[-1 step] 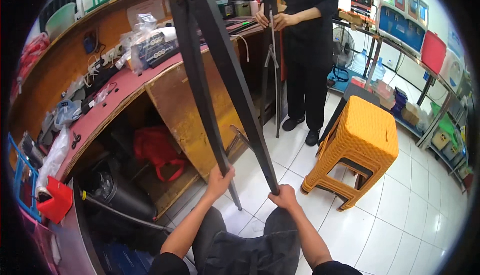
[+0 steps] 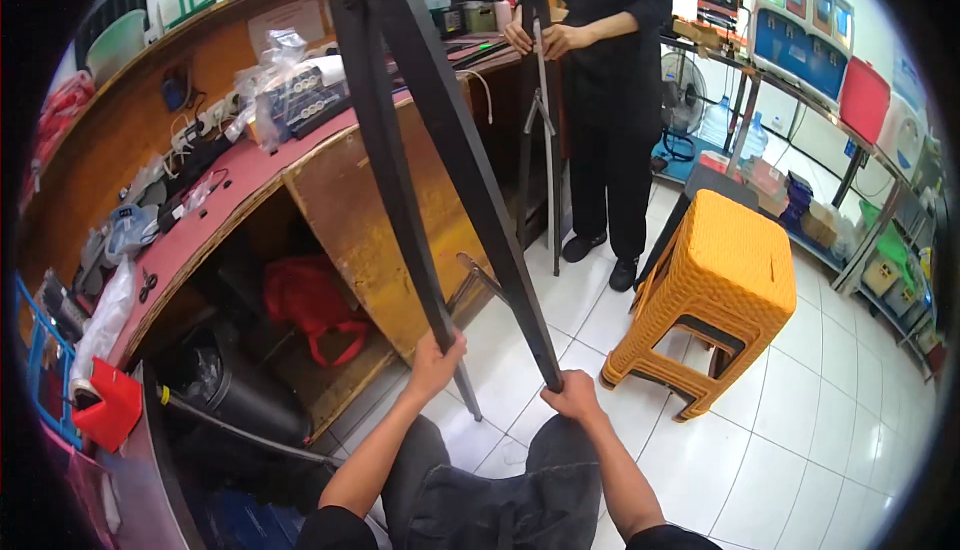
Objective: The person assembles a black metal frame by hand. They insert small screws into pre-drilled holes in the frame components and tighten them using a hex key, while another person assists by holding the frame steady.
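Note:
A black folding metal frame (image 2: 455, 140) stands before me, its near pair of legs hinged at the top and spread apart below. My left hand (image 2: 434, 364) is closed round the left near leg, low down. With my right hand (image 2: 572, 393) I grip the lower end of the right near leg. A metal folding brace (image 2: 484, 276) links these two legs. Behind, a similar far pair of legs (image 2: 553, 180) has its own brace. A co-worker in black (image 2: 610, 120) holds that far pair near its top with both hands.
At right stands a yellow woven-pattern stool (image 2: 740, 250) on white tiles. The cluttered red-topped workbench (image 2: 250, 175) runs along the left, over a red bag (image 2: 310, 300) and a black bin (image 2: 245, 390). Metal shelving (image 2: 850, 190) lines the far right.
The top of the frame and the bench behind it sit slightly farther left in the picture. Both my hands keep their grips, and the co-worker's hands stay on the far legs.

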Tool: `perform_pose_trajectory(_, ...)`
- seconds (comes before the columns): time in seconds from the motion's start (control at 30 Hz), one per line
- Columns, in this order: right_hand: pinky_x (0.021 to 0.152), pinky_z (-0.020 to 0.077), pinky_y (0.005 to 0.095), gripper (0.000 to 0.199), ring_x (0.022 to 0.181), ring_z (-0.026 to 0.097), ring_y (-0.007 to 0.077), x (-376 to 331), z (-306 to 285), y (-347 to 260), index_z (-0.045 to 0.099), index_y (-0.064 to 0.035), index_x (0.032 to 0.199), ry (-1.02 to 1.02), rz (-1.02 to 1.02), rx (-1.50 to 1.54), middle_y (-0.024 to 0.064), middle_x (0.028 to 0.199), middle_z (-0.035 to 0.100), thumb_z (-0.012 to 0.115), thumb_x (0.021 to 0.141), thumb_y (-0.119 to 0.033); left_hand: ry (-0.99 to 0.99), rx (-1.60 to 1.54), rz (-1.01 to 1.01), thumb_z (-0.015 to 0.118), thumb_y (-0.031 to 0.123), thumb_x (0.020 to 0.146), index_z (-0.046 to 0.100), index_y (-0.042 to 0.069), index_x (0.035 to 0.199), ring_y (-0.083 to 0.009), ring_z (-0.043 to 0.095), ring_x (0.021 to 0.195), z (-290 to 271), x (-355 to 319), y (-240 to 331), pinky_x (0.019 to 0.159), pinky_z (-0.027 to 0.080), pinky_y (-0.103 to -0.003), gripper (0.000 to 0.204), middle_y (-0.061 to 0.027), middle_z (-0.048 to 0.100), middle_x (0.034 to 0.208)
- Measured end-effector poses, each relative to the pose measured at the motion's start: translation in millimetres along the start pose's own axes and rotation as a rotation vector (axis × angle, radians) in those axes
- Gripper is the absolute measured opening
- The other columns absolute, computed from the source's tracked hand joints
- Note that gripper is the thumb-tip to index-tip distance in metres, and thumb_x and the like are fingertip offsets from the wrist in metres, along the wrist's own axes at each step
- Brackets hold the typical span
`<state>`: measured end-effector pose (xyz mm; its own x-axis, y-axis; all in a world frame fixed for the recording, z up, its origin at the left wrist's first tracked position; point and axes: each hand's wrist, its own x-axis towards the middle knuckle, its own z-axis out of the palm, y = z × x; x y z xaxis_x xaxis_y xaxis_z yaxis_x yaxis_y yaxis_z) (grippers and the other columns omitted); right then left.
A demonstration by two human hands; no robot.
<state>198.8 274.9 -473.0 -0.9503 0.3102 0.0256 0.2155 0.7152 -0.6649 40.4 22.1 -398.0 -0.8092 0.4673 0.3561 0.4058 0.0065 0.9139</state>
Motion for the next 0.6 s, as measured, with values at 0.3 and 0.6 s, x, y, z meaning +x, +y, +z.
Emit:
perform_pose_trajectory(0.3,0.066,0.0514,0.0487,0.024,0.070,0.066,0.0386,-52.7,-69.3,67.9,0.068,-0.0045,0.080,0.320,0.039,0.050,0.0163,0.072,0.066,0.075,0.071,-0.025,-0.161,0.121,0.053,0.068,0.014,0.098,0.061,0.003,0.090,-0.0097,0.055,0.067,1.8,18.5,20.1,0.060,0.045,-0.029,0.016,-0.0015,0.058,0.072)
perform_pose_trajectory(0.6,0.068,0.0495,0.0502,0.021,0.076,0.063,0.0387,-81.1,-49.4,93.3,0.065,-0.0079,0.079,0.450,0.144,-0.109,0.0163,0.074,0.063,0.075,0.070,-0.023,-0.277,0.285,0.096,0.072,0.012,0.091,0.060,0.003,0.101,-0.0234,0.065,0.071,-3.9,17.4,16.5,0.066,0.052,-0.037,0.018,-0.0118,0.065,0.078)
